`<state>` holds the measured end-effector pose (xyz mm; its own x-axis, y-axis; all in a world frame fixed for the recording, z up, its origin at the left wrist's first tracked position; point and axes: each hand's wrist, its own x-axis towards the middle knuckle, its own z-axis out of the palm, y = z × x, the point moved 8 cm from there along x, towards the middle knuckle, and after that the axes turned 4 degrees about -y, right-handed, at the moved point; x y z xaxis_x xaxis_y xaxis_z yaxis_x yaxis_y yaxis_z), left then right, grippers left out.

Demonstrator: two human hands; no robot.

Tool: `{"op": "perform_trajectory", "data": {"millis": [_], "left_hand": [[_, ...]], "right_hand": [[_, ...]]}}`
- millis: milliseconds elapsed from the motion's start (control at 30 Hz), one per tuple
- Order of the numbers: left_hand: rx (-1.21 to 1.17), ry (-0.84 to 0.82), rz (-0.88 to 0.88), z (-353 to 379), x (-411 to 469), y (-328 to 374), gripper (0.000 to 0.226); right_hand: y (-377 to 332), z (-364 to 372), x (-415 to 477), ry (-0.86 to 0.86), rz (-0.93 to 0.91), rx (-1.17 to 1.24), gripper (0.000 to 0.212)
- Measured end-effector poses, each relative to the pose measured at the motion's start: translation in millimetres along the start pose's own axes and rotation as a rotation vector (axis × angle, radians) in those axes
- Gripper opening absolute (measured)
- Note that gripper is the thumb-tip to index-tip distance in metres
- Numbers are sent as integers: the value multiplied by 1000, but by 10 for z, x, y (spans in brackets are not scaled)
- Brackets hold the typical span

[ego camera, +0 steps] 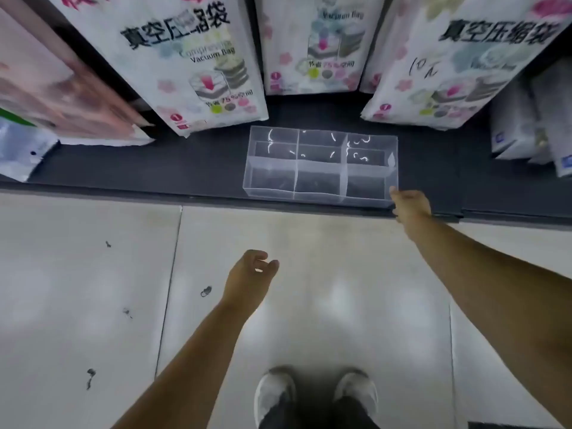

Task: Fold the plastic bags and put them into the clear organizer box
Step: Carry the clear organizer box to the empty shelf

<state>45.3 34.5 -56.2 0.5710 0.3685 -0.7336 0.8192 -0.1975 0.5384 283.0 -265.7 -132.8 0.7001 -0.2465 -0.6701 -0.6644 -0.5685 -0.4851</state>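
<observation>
A pair of grey shoes stands on pale floor tiles marked with a few dark scuffs. Above them the left hand hangs in the air, fingers loosely curled with the thumb near the fingertips, holding nothing.

Farther out, the right hand reaches the near right corner of the clear organizer box. Its thumb lies against that corner, but its fingers are hidden behind the hand, so I cannot tell whether they grip the box.

The box extends away and to the left of those fingers, at the front edge of a dark low shelf. It is transparent, with frosted dividers forming six compartments in two rows of three, light glinting on its walls.

Beyond it stand tall white vacuum bag packs printed with flowers.
</observation>
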Motion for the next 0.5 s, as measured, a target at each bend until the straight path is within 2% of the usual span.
{"op": "perform_trajectory", "data": {"millis": [67, 200, 367, 500], "left_hand": [[23, -10, -35, 80, 57, -84, 29], [40, -16, -57, 155, 60, -267, 29], [57, 6, -52, 5, -178, -215, 25], [92, 2, -3, -226, -566, 98, 27]], "right_hand": [[36, 89, 102, -6, 49, 120, 36], [101, 261, 153, -122, 189, 421, 29], [93, 244, -318, -226, 255, 649, 6], [28, -4, -968, -290, 261, 799, 20]]}}
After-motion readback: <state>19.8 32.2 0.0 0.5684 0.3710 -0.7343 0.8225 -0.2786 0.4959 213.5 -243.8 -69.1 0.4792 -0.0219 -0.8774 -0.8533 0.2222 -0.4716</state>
